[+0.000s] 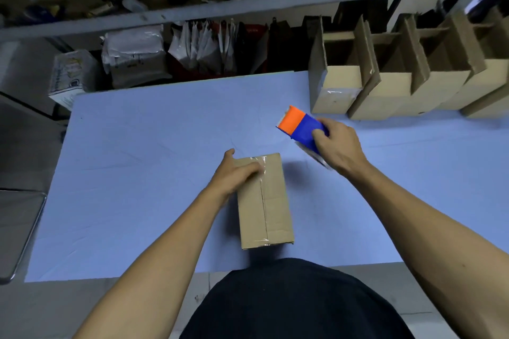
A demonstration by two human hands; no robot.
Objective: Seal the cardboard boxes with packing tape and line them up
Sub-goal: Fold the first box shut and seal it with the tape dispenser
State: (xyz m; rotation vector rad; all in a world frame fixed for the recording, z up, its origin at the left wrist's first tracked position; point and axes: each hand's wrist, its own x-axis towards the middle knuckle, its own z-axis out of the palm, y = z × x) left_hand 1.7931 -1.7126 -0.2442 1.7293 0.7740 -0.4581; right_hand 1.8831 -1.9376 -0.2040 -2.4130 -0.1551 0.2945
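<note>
My left hand (236,173) presses flat on the taped cardboard box (264,201) on the tabletop (137,173); my right hand (337,146) grips the tape dispenser (301,125) beside it.

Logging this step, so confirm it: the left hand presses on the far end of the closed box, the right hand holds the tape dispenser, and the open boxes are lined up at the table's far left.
One detail is wrong. In the head view the open boxes stand at the table's far right, not far left. The rest holds: the left hand presses on the far end of the closed box, and the right hand holds the tape dispenser.
</note>
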